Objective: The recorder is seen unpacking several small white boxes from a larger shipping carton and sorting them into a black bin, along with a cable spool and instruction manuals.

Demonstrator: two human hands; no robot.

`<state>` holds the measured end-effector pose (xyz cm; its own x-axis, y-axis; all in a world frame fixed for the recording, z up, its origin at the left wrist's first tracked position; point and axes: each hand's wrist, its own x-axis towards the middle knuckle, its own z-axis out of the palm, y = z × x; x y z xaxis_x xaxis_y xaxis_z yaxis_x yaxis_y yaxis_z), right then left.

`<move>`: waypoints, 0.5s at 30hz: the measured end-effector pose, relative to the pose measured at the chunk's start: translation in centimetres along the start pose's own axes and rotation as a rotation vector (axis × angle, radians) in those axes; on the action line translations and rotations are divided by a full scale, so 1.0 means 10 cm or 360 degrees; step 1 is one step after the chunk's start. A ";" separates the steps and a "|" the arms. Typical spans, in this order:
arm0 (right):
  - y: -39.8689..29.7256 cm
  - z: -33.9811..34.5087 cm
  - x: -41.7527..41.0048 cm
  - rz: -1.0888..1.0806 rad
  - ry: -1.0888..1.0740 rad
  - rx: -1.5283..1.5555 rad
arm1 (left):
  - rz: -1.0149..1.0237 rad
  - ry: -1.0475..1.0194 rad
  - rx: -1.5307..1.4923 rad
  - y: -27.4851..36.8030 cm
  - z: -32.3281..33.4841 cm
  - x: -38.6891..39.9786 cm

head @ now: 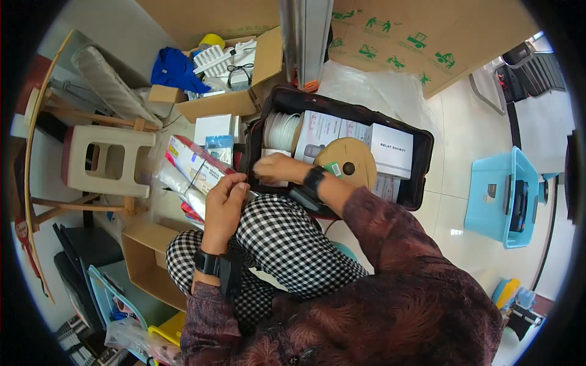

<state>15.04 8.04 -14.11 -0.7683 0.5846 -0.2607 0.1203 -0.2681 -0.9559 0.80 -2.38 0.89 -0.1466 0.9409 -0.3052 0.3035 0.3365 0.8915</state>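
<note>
My left hand (225,208) has its thumb and fingertips together at the end of a long printed box (194,162); whether it grips the box is unclear. My right hand (281,168) is blurred and reaches over the left end of a black open bag (423,137); its fingers are hard to make out. Inside the bag lie a spool of white cord (283,130), a cardboard disc-shaped reel (325,153), a white relay socket box (391,151) and printed white boxes (318,132). Left of the bag are a white box (213,128) and a blue packet (219,147).
An open carton (219,107) holds white plastic parts, a blue cloth (176,71) and yellow tape (212,40). A plastic stool (146,162) is at left, another open carton (146,270) at lower left, a light-blue bin (487,196) at right. A metal post (311,41) rises behind the bag.
</note>
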 end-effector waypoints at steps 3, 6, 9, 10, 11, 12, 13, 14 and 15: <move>0.06 -0.11 -0.71 -0.0105 0.0622 -0.0240 | -0.0040 -0.0053 -0.0061 -0.10 0.01 0.05; 0.08 -0.34 -1.50 -0.0348 0.1395 -0.0397 | -0.0091 -0.0129 -0.0178 -0.20 -0.05 0.10; 0.26 -0.65 -2.05 -0.0097 0.2083 -0.0334 | -0.0008 -0.0162 -0.0298 -0.24 0.00 0.17; 0.31 -0.71 -2.18 -0.0108 0.2094 -0.0337 | -0.0033 -0.0194 -0.0360 -0.24 0.02 0.19; 0.37 -0.75 -2.28 0.0196 0.1942 0.0017 | -0.0019 -0.0199 -0.0360 -0.27 0.04 0.24; 0.43 -0.81 -2.34 0.0486 0.1756 0.0360 | -0.0015 -0.0307 -0.0253 -0.29 0.06 0.32; 0.58 -0.93 -2.36 0.0465 0.1757 0.0355 | -0.0008 -0.0412 -0.0142 -0.25 0.07 0.38; 0.81 -1.10 -2.41 0.0363 0.1476 0.0035 | 0.0059 -0.0497 -0.0028 -0.06 0.19 0.44; 0.92 -1.19 -2.43 0.0270 0.1162 -0.0271 | 0.0062 -0.0496 -0.0033 0.13 0.30 0.47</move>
<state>42.31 0.42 -18.21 -0.1278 0.9192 -0.3725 0.3400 -0.3123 -0.8871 3.32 2.59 -0.34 0.1614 0.9204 -0.3561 0.2837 0.3023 0.9100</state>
